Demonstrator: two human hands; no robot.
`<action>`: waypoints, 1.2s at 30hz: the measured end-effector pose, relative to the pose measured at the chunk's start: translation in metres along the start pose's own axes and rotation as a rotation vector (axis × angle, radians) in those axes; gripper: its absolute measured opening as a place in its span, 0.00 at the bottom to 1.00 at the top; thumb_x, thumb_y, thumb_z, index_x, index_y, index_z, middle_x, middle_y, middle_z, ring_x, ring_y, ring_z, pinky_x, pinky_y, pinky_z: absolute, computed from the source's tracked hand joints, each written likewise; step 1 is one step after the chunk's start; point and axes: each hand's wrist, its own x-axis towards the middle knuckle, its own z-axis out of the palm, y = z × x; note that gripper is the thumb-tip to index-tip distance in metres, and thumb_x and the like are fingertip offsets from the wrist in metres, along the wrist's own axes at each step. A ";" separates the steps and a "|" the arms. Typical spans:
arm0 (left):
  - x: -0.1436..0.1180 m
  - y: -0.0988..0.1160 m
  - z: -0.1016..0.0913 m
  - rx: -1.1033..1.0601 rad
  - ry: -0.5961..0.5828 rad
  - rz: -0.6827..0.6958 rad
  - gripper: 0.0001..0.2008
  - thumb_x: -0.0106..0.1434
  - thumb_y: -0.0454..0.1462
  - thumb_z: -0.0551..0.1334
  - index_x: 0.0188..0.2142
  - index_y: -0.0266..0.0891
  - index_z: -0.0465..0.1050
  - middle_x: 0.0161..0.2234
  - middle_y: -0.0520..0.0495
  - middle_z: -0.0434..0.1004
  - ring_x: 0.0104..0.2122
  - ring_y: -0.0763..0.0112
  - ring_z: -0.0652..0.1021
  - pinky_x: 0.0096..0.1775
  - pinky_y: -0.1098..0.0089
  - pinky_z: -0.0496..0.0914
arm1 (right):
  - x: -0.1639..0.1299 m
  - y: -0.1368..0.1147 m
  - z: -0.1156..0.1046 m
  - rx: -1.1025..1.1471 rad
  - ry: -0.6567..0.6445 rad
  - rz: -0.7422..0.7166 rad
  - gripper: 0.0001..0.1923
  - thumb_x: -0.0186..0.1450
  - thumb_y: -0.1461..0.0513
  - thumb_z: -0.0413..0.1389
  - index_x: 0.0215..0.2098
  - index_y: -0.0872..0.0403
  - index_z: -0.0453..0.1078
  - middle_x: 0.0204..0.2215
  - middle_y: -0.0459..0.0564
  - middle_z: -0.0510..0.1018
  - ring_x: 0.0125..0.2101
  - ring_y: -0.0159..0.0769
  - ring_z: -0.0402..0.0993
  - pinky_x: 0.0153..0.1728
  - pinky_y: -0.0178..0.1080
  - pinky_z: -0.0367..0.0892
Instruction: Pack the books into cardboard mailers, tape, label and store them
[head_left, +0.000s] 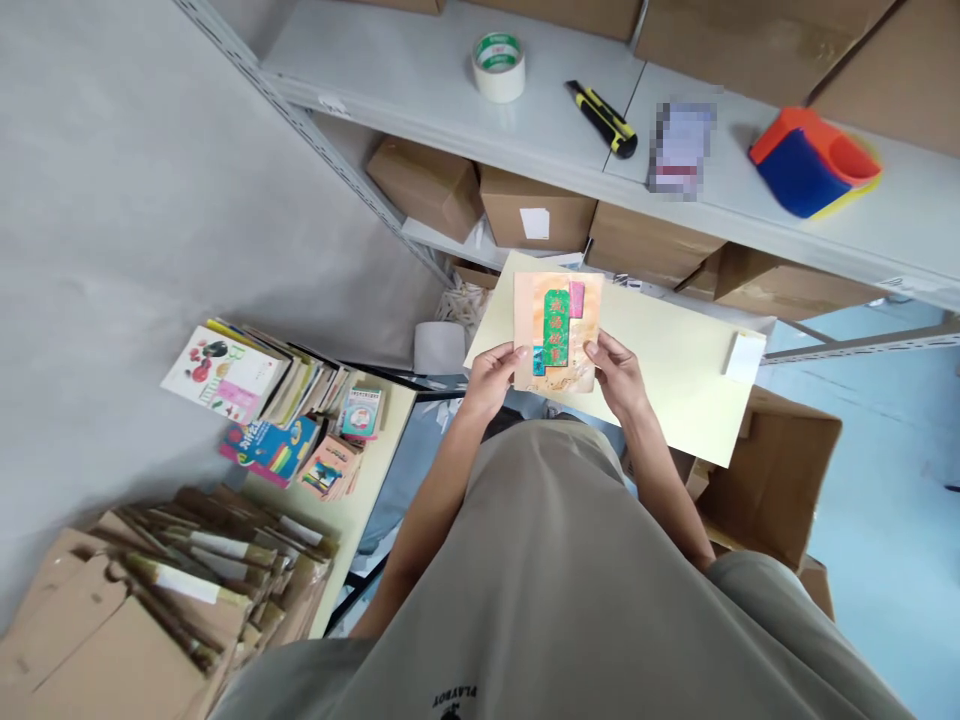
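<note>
Between my two hands I hold a small booklet (556, 330) with a peach cover and a green panel of red characters. Its cover faces up toward me. My left hand (495, 380) pinches its lower left edge, thumb on top. On the opposite side, my right hand (616, 372) grips the right edge, thumb also on the cover. Beneath the booklet lies a pale yellow tabletop (664, 365). A white block-like object (745, 356) rests at that surface's right end.
A grey shelf (420, 80) ahead carries a tape roll (499, 68), a utility knife (602, 118) and an orange-blue holder (814, 160). Stacked books (277, 385) and flattened cartons (172, 590) lie on the left. An open cardboard box (780, 470) stands at right.
</note>
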 end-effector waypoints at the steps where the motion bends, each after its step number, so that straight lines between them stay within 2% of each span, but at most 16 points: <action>1: 0.003 -0.001 0.002 0.005 0.027 0.007 0.36 0.50 0.65 0.87 0.43 0.40 0.90 0.36 0.45 0.92 0.37 0.58 0.89 0.39 0.64 0.82 | 0.006 0.000 -0.002 -0.024 0.017 -0.002 0.38 0.61 0.35 0.78 0.62 0.43 0.89 0.48 0.51 0.93 0.47 0.50 0.91 0.48 0.55 0.90; 3: 0.010 -0.002 0.007 0.041 0.098 0.040 0.35 0.49 0.65 0.87 0.41 0.40 0.90 0.35 0.47 0.91 0.35 0.61 0.88 0.38 0.66 0.80 | 0.015 -0.001 -0.002 -0.133 0.106 -0.077 0.36 0.62 0.36 0.78 0.61 0.44 0.89 0.49 0.52 0.93 0.49 0.51 0.90 0.51 0.57 0.90; 6: 0.019 -0.002 0.018 0.122 0.182 0.144 0.30 0.54 0.62 0.85 0.39 0.40 0.90 0.36 0.48 0.91 0.36 0.63 0.87 0.39 0.68 0.79 | 0.020 -0.008 0.006 -0.351 0.241 -0.297 0.26 0.71 0.38 0.72 0.58 0.43 0.89 0.61 0.56 0.90 0.63 0.56 0.87 0.67 0.64 0.83; 8: 0.021 -0.003 0.029 0.172 0.196 0.216 0.27 0.58 0.61 0.84 0.39 0.40 0.91 0.37 0.47 0.92 0.39 0.60 0.87 0.42 0.67 0.79 | 0.017 -0.013 0.018 -0.405 0.216 -0.359 0.24 0.76 0.38 0.67 0.58 0.42 0.89 0.66 0.57 0.88 0.68 0.57 0.83 0.74 0.66 0.77; 10: 0.019 -0.004 0.042 0.233 0.190 0.251 0.25 0.62 0.60 0.82 0.39 0.41 0.92 0.39 0.46 0.93 0.45 0.54 0.89 0.45 0.65 0.81 | 0.012 -0.017 0.031 -0.379 0.137 -0.320 0.28 0.75 0.36 0.67 0.61 0.43 0.88 0.66 0.57 0.87 0.67 0.57 0.84 0.73 0.64 0.80; 12: 0.015 -0.007 0.056 0.311 0.173 0.258 0.21 0.62 0.56 0.83 0.43 0.45 0.93 0.42 0.45 0.94 0.54 0.44 0.90 0.52 0.58 0.84 | 0.009 -0.019 0.043 -0.352 0.090 -0.257 0.35 0.70 0.33 0.71 0.64 0.43 0.85 0.64 0.57 0.88 0.64 0.57 0.87 0.66 0.60 0.86; 13: 0.014 -0.008 0.062 0.350 0.156 0.260 0.19 0.62 0.54 0.84 0.45 0.47 0.94 0.46 0.45 0.95 0.58 0.40 0.89 0.56 0.54 0.84 | 0.008 -0.020 0.046 -0.349 0.097 -0.234 0.38 0.68 0.32 0.72 0.64 0.44 0.84 0.61 0.56 0.89 0.60 0.56 0.88 0.62 0.58 0.88; 15: 0.013 -0.008 0.068 0.401 0.090 0.280 0.20 0.59 0.50 0.86 0.50 0.52 0.95 0.53 0.45 0.95 0.62 0.36 0.88 0.66 0.45 0.82 | 0.010 -0.022 0.046 -0.359 0.164 -0.220 0.35 0.69 0.30 0.70 0.60 0.44 0.84 0.52 0.54 0.91 0.51 0.52 0.89 0.55 0.53 0.88; 17: 0.018 -0.006 0.066 0.404 0.028 0.316 0.24 0.59 0.49 0.87 0.54 0.52 0.94 0.59 0.44 0.93 0.63 0.38 0.89 0.72 0.44 0.78 | 0.015 -0.026 0.039 -0.362 0.237 -0.232 0.32 0.73 0.29 0.64 0.49 0.46 0.84 0.38 0.50 0.88 0.39 0.46 0.85 0.45 0.48 0.86; 20: 0.038 0.003 0.047 0.333 0.110 0.353 0.30 0.60 0.54 0.86 0.58 0.47 0.92 0.63 0.38 0.91 0.68 0.43 0.86 0.74 0.48 0.78 | 0.021 -0.035 0.020 -0.317 0.214 -0.252 0.34 0.73 0.27 0.62 0.38 0.47 0.80 0.28 0.46 0.79 0.30 0.41 0.75 0.33 0.43 0.75; 22: 0.053 0.008 0.030 0.242 0.141 0.276 0.35 0.56 0.59 0.87 0.56 0.43 0.91 0.60 0.35 0.92 0.67 0.43 0.87 0.68 0.50 0.81 | 0.022 -0.041 0.010 -0.238 0.126 -0.228 0.35 0.70 0.26 0.65 0.39 0.47 0.81 0.30 0.47 0.81 0.30 0.41 0.76 0.31 0.43 0.73; 25: 0.066 0.013 0.013 0.109 0.023 0.060 0.40 0.46 0.63 0.89 0.48 0.39 0.91 0.47 0.36 0.95 0.52 0.47 0.92 0.55 0.54 0.87 | 0.021 -0.047 0.001 -0.126 0.034 -0.157 0.36 0.66 0.25 0.69 0.42 0.46 0.83 0.33 0.48 0.86 0.34 0.46 0.82 0.34 0.45 0.77; 27: 0.065 0.013 0.011 0.072 -0.007 -0.008 0.40 0.43 0.63 0.91 0.45 0.38 0.92 0.41 0.38 0.95 0.44 0.52 0.93 0.49 0.57 0.88 | 0.021 -0.048 -0.002 -0.084 0.012 -0.114 0.36 0.63 0.25 0.71 0.43 0.46 0.84 0.34 0.49 0.88 0.36 0.48 0.85 0.36 0.46 0.80; 30: 0.057 0.015 0.016 0.070 0.030 -0.001 0.39 0.42 0.62 0.91 0.44 0.38 0.93 0.40 0.39 0.95 0.40 0.54 0.92 0.45 0.58 0.88 | 0.023 -0.046 -0.005 -0.040 0.010 -0.084 0.37 0.61 0.26 0.74 0.43 0.47 0.85 0.36 0.49 0.90 0.38 0.49 0.88 0.40 0.47 0.84; 36: 0.053 0.019 0.017 0.103 0.086 0.077 0.39 0.44 0.63 0.90 0.46 0.39 0.94 0.42 0.39 0.95 0.44 0.49 0.93 0.47 0.55 0.88 | 0.034 -0.028 -0.010 -0.079 0.016 -0.094 0.37 0.64 0.27 0.72 0.50 0.47 0.86 0.45 0.53 0.94 0.46 0.52 0.92 0.47 0.49 0.89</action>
